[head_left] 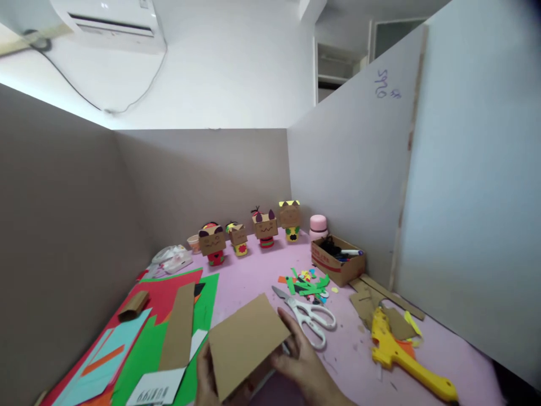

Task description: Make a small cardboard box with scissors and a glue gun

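Smooth, matt cardboard point(248, 345) at six o'clock!
Now five: scissors point(292, 303), metal blades, plastic handles; half-past four, smooth plastic glue gun point(389, 348); eight, matt paper sheet point(163, 297).

The cardboard piece point(248, 342) partly hides both hands point(204, 366) point(301, 354).

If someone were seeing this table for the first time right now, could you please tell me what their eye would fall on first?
Probably the brown cardboard at the bottom centre, held between the left hand and the right hand. Next might come the bright yellow glue gun lying at the lower right, then the four box-headed figures standing in a row towards the back of the pink table.
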`<action>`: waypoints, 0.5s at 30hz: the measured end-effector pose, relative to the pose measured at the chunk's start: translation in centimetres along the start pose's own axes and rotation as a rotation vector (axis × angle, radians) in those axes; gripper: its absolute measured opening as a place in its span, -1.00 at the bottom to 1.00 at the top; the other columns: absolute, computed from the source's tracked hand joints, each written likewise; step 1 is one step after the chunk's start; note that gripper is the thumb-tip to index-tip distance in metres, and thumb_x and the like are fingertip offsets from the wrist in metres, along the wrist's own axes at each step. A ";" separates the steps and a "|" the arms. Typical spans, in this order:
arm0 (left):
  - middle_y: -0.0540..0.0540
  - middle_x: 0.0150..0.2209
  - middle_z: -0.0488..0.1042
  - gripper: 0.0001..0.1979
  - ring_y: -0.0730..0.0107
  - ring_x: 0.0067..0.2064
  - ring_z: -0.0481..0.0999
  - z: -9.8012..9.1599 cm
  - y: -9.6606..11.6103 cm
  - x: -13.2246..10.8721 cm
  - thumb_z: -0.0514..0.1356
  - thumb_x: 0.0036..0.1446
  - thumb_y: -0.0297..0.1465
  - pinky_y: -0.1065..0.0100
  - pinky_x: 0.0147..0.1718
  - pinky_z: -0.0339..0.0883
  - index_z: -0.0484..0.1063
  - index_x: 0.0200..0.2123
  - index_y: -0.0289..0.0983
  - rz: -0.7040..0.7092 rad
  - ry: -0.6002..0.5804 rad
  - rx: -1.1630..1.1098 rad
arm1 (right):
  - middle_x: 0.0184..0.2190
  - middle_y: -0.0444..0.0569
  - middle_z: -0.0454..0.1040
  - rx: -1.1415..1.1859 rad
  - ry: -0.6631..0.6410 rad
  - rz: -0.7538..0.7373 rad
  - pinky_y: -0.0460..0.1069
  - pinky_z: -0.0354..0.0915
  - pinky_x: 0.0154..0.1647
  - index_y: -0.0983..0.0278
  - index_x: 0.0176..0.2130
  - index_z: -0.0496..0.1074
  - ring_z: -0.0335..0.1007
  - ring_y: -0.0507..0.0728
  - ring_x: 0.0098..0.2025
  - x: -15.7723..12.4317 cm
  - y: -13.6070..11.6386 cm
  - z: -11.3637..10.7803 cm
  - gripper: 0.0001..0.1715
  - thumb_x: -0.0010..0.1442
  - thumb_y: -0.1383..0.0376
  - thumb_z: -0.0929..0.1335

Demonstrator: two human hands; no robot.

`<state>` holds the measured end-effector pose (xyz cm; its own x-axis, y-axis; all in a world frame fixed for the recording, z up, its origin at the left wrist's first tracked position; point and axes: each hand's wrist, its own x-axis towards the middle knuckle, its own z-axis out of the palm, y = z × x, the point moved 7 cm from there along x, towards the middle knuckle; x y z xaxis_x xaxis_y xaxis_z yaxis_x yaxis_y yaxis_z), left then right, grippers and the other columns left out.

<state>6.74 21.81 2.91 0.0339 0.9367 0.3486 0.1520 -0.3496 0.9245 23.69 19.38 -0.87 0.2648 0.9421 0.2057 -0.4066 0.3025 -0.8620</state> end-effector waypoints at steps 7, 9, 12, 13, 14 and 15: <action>-0.35 0.12 0.16 -0.02 -0.15 0.16 0.21 -0.4 -1.1 1.5 0.23 -0.22 -0.08 -0.09 0.09 0.10 -0.16 0.19 -0.30 -0.013 0.004 0.136 | 0.04 0.11 0.35 -0.351 0.088 -0.151 0.15 0.21 0.04 0.24 0.01 0.37 0.27 0.30 0.06 -0.8 -2.5 -0.4 -0.31 -0.15 0.17 0.47; -0.35 0.14 0.15 -0.05 -0.16 0.18 0.17 -0.5 -0.9 1.4 0.21 -0.19 -0.08 -0.09 0.11 0.07 -0.14 0.20 -0.31 -0.028 -0.008 0.206 | -0.02 0.08 0.40 -0.423 0.096 -0.177 0.10 0.28 -0.05 0.23 -0.02 0.38 0.35 0.26 -0.03 -1.0 -3.6 0.0 -0.39 -0.12 0.23 0.43; -0.39 0.14 0.14 -0.04 -0.18 0.20 0.14 -0.6 -0.4 1.1 0.17 -0.16 -0.05 -0.09 0.12 0.04 -0.16 0.21 -0.36 -0.023 0.004 0.243 | -0.02 0.06 0.42 -0.524 0.128 -0.201 0.05 0.33 -0.16 0.23 -0.03 0.37 0.40 0.20 -0.10 -1.0 -5.7 0.2 -0.47 -0.06 0.30 0.37; -0.40 0.14 0.14 -0.04 -0.20 0.20 0.12 -0.6 -0.3 1.1 0.17 -0.16 -0.05 -0.09 0.12 0.03 -0.17 0.21 -0.37 -0.019 0.009 0.248 | -0.02 0.07 0.42 -0.555 0.144 -0.206 0.05 0.34 -0.17 0.25 -0.03 0.36 0.41 0.19 -0.11 -0.9 -6.5 0.0 -0.50 -0.02 0.30 0.34; -0.41 0.15 0.13 -0.03 -0.21 0.21 0.10 -0.7 -0.3 1.0 0.17 -0.16 -0.05 -0.10 0.12 0.03 -0.17 0.22 -0.38 -0.016 0.011 0.255 | -0.04 0.08 0.44 -0.585 0.161 -0.210 0.04 0.35 -0.18 0.27 -0.03 0.35 0.41 0.19 -0.11 -0.9 -7.4 -0.2 -0.53 0.02 0.29 0.32; -0.42 0.15 0.12 -0.04 -0.22 0.22 0.09 -0.6 -0.2 1.0 0.17 -0.16 -0.06 -0.10 0.12 0.03 -0.17 0.22 -0.39 -0.015 0.009 0.262 | -0.06 0.09 0.45 -0.615 0.177 -0.215 0.04 0.35 -0.18 0.28 -0.03 0.34 0.41 0.19 -0.11 -0.8 -8.2 -0.6 -0.57 0.06 0.28 0.30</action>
<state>6.11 22.83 3.13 0.0210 0.9412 0.3372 0.4028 -0.3166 0.8588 27.30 16.05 5.81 0.4445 0.8164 0.3686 0.2296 0.2939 -0.9279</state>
